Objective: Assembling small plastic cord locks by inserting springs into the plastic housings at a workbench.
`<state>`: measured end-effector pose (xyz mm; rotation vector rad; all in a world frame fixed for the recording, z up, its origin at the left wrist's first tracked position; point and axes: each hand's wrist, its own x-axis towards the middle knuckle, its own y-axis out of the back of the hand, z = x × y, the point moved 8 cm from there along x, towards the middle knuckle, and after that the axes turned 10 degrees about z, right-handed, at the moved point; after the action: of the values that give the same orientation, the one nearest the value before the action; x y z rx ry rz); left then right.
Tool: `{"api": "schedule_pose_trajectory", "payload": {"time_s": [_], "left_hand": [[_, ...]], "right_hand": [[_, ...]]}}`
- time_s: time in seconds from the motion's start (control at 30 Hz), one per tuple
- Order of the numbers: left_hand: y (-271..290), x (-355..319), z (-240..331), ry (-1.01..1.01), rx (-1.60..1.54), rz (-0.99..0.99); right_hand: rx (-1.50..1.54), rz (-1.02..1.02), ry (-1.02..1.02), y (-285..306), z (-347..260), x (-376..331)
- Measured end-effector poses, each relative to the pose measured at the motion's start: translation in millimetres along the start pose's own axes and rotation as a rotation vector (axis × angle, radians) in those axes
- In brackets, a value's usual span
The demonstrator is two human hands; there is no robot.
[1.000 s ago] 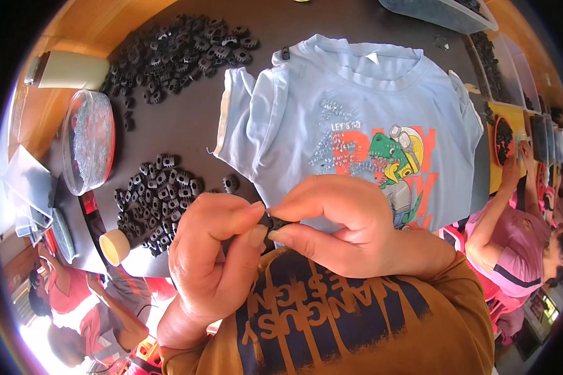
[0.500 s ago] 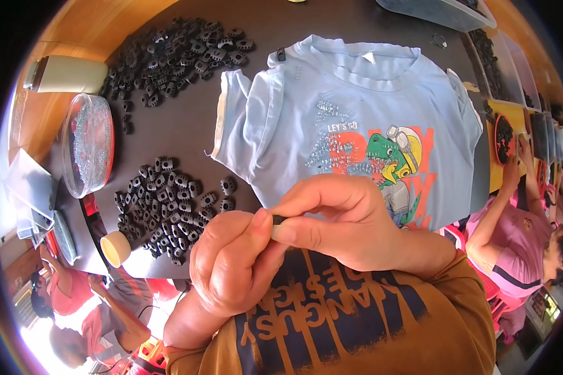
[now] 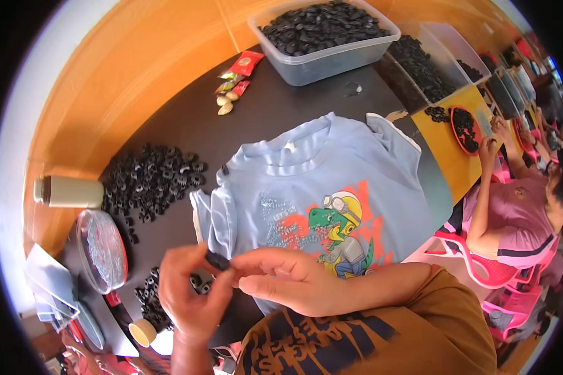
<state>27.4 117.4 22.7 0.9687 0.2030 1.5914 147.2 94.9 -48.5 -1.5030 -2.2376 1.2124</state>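
By the table's [image 3: 181,128] near edge, the left hand [image 3: 186,292] pinches a black piece [image 3: 217,261]; the right hand [image 3: 297,282] is slightly spread. Bare tabletop separates shirt [image 3: 294,187] from far-edge tub [image 3: 331,70], heaped with black parts [image 3: 322,28].

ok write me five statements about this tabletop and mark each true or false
1. The left hand pinches a small black part. True.
2. A light blue shirt lies on the dark table. True.
3. A clear tub is heaped with black pieces. True.
4. The round dish holds black pieces. False: it holds small shiny bits.
5. The red packets lie on the shirt. False: they lie beyond it.
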Motion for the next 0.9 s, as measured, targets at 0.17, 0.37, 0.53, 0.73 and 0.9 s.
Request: {"api": "schedule_pose_trajectory", "payload": {"time_s": [0.17, 0.37, 0.53, 0.73, 0.9], "left_hand": [[-41.6, 78.4, 1.7, 0.185, -0.233, -0.067], [-120.6, 194.0, 35.8, 0.072, -0.255, -0.116], [-155.5, 241.3, 11.3, 0.019, -0.195, -0.134], [-99.7, 195.5, -13.6, 0.000, -0.200, -0.132], [-18.7, 118.7, -82.7, 0.271, -0.041, -0.060]], "right_hand": [[-0.046, -0.028, -0.033, -2.7, 2.0, 0.8], [-0.274, -0.132, -0.025, -3.5, 0.1, 0.9], [-0.290, -0.160, -0.036, -6.5, 6.0, 2.1], [-0.360, -0.094, 0.151, -5.4, -13.2, 1.9], [-0.373, -0.213, 0.097, -11.4, -7.9, -0.3]]}}
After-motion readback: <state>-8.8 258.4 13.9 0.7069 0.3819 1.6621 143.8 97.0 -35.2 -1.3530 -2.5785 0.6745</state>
